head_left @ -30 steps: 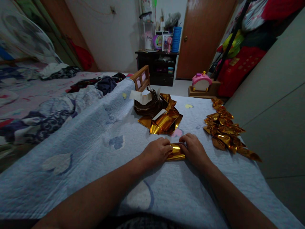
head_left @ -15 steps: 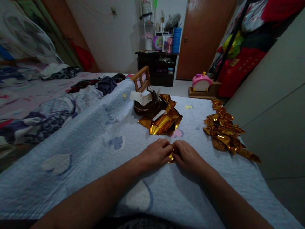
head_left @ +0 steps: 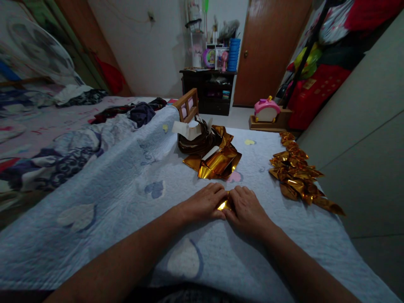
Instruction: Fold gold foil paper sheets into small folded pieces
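Between my two hands lies a small piece of gold foil paper (head_left: 224, 205), mostly covered by my fingers. My left hand (head_left: 208, 202) is closed on its left side, thumb at the near edge. From the right, my right hand (head_left: 246, 208) grips the same piece, its thumb close to the left thumb. Beyond them rests a loose heap of gold foil sheets (head_left: 217, 162), beside a dark brown coiled stack (head_left: 194, 141) with a white strip on top. Folded gold foil pieces (head_left: 296, 172) lie in a row at the right.
A pale blue quilt (head_left: 126, 214) with heart shapes covers the surface. Rumpled clothes (head_left: 75, 155) lie at the left. A wooden rail (head_left: 188, 103) rises behind the coiled stack. Past the far edge stand a dark cabinet (head_left: 206, 92) and a pink toy (head_left: 267, 109).
My hands have shifted slightly over the foil paper, the thumbs now closer together at its near edge. More of its bright middle shows between the fingers.
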`<state>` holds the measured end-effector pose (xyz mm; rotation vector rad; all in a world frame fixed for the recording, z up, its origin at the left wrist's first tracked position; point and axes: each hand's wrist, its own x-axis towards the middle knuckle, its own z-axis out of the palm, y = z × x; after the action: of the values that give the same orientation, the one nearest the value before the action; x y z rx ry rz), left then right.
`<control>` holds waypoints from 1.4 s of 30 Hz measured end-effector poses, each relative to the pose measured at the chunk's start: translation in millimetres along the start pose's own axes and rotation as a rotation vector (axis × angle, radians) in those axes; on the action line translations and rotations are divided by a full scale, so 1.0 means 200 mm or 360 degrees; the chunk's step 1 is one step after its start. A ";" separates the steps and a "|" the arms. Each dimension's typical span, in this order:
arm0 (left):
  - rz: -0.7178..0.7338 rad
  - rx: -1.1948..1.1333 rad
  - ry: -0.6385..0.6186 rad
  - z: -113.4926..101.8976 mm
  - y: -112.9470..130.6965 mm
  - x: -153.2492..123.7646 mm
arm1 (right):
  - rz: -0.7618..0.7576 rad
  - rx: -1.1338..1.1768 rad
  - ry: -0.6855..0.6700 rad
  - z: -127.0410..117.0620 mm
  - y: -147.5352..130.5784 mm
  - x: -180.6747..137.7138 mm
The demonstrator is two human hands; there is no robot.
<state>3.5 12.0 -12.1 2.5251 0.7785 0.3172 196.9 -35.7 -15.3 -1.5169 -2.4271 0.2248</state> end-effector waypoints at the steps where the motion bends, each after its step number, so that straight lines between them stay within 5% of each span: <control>1: 0.0004 -0.0003 -0.0006 0.00 0.00 0.00 | 0.0020 -0.0021 0.0007 0.00 -0.01 0.00; 13: 0.0023 -0.0026 -0.0008 -0.01 -0.01 0.00 | 0.0130 -0.0136 0.0005 -0.05 0.06 -0.01; 22: 0.0009 -0.0082 -0.0015 -0.02 -0.01 0.00 | 0.0163 -0.0018 -0.0051 -0.06 0.22 -0.05; 42: 0.0034 -0.0083 -0.0052 -0.04 0.00 -0.02 | 0.0185 0.0298 -0.0254 -0.15 0.29 -0.05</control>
<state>-1.9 12.7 -4.5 2.4848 0.7221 0.2985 259.9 -19.2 -3.0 -1.6105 -2.3580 0.6007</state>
